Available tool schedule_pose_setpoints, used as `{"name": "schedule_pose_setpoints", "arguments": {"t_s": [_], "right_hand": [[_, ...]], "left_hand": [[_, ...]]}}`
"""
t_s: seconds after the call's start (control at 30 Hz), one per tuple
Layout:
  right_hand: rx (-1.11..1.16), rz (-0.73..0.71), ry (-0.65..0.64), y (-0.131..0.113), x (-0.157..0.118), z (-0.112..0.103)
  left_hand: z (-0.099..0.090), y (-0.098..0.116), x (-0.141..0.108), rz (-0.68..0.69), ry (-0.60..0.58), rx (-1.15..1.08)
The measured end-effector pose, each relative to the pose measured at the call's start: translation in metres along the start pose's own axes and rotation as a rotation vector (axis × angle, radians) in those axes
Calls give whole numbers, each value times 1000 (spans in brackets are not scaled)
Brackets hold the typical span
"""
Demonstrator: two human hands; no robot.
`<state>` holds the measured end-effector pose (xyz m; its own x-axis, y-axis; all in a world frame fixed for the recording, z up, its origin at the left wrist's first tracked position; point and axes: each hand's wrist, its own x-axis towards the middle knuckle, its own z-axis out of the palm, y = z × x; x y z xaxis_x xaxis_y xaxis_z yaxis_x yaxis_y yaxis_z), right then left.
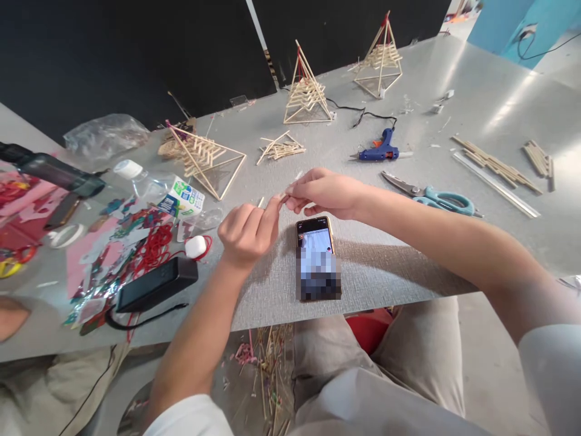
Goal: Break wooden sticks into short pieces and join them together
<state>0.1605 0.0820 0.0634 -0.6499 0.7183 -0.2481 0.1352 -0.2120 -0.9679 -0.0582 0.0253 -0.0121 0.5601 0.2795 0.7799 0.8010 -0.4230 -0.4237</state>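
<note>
Above the desk [267,290], the left hand [249,233] and the right hand [315,191] are brought together at the fingertips, with the fingers curled; whether anything is pinched there cannot be told, as any piece that small is hidden by the fingers. If a scrap is held, it could easily be dropped, since only the tips could be closed on it. The phone [315,260], screen up, is placed just below the right hand and near the front edge; it could be nudged off by a lowered wrist. The stub [261,201] beside the left hand could be brushed away and lost. By the right forearm, the scissors [447,200] are left lying, and the skin could be scratched if the arm were swept outward. Farther back, the glue gun [379,148] is laid on its side; whether it is heated cannot be seen, but a burn could be caused by a careless reach if it is. Its cord [363,114] is run close to a stick pyramid [305,94], which could be toppled by a tug. The loose sticks [282,148] beyond the hands could be scattered by a knuckle.
</note>
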Motion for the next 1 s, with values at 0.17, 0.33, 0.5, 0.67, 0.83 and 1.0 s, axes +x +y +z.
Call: {"name": "schedule_pose_setpoints", "arguments": {"t_s": [0.17, 0.33, 0.5, 0.67, 0.83, 1.0], "right_hand": [[115, 87, -104, -7, -5, -3], [-105, -189, -98, -3, -3, -3], [-523, -538, 57, 4, 2, -12], [-632, -541, -16, 3, 1, -19], [-1056, -563, 172, 7, -3, -9], [-1347, -603, 247, 10, -6, -2]], "left_hand": [[-1, -4, -2, -44, 40, -68], [-3, 3, 12, -104, 137, -7], [-1, 8, 18, -128, 82, -21], [2, 10, 15, -190, 40, -35], [3, 17, 19, -225, -34, -55], [1, 18, 24, -399, -168, -375]]}}
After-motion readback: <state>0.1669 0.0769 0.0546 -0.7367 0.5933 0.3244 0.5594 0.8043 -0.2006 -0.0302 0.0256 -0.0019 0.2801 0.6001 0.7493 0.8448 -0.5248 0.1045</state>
